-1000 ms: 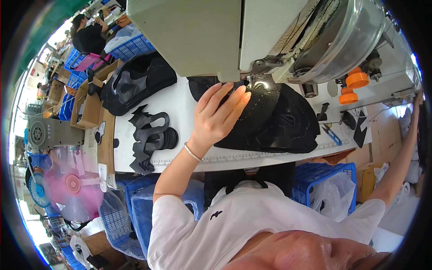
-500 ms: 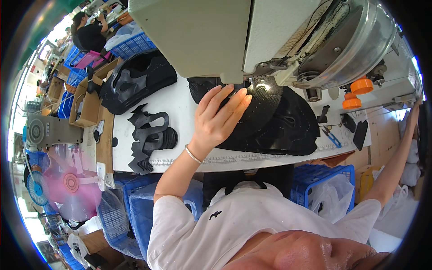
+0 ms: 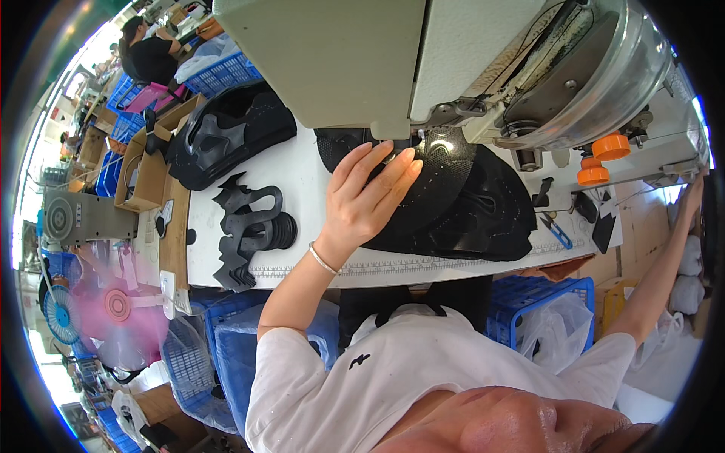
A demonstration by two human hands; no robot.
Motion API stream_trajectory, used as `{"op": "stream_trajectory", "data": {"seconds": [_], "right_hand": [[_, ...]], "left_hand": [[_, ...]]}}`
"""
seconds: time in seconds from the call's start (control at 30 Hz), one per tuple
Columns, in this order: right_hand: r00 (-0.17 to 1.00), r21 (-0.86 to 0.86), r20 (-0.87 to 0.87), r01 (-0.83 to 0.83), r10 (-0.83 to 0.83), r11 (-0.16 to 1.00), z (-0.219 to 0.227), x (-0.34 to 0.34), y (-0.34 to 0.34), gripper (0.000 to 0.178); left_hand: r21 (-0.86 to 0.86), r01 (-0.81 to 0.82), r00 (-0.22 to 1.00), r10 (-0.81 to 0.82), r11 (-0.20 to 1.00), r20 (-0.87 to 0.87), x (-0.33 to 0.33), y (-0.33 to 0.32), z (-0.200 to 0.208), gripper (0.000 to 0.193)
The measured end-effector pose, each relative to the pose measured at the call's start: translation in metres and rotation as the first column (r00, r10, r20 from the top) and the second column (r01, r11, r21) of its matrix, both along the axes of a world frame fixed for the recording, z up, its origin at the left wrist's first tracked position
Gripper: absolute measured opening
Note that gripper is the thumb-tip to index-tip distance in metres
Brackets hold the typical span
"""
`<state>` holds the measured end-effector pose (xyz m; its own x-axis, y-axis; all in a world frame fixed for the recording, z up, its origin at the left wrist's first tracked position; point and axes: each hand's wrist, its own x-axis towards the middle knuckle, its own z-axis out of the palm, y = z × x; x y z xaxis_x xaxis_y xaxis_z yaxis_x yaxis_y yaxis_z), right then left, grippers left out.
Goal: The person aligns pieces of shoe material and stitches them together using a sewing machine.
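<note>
My left hand [image 3: 361, 198] lies flat with outstretched fingers on a black mesh shoe upper [image 3: 423, 200] under the head of a sewing machine [image 3: 325, 60]. Its fingertips are close to the needle area, which the machine head hides. Smooth moulded black shapes cover the right part of the upper, which rests on the white table [image 3: 317, 279]. Far to the right, my right arm stretches out to the machine's end. There my right hand [image 3: 696, 189] is at the picture's rim, its fingers too hidden to make out.
Left on the table lie a stack of black uppers [image 3: 226, 140] and wavy black cut strips [image 3: 253, 234]. Blue thread snips [image 3: 557, 231] and small black pieces sit right. Blue baskets [image 3: 540, 309] stand below the edge. A pink fan [image 3: 118, 306] spins at left; another person [image 3: 151, 57] sits far left.
</note>
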<state>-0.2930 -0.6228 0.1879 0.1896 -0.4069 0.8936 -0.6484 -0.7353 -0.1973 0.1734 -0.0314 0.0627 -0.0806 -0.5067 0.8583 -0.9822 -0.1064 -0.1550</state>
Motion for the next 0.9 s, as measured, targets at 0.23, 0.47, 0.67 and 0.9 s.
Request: {"op": "stream_trajectory", "data": {"seconds": [0.23, 0.47, 0.67, 0.9], "right_hand": [[0.980, 0.032, 0.199, 0.006, -0.012, 0.999, -0.034, -0.012, -0.016, 0.050], [0.807, -0.053, 0.548, -0.227, 0.218, 0.972, -0.061, 0.028, 0.009, 0.047], [0.637, 0.045, 0.758, -0.270, 0.144, 0.962, -0.059, 0.122, 0.189, 0.036], [0.647, 0.182, -0.233, -0.704, 0.726, 0.686, -0.089, 0.273, 0.438, 0.033]], "left_hand": [[0.168, -0.049, 0.987, 0.073, 0.985, -0.142, -0.010, 0.015, -0.001, 0.022], [-0.543, -0.359, 0.141, -0.531, 0.760, -0.836, -0.018, 0.037, -0.030, 0.053], [-0.429, 0.153, -0.614, -0.254, 0.891, -0.747, 0.019, 0.032, 0.031, 0.032], [-0.556, 0.107, -0.528, -0.427, 0.824, -0.734, 0.020, 0.022, -0.002, 0.022]]}}
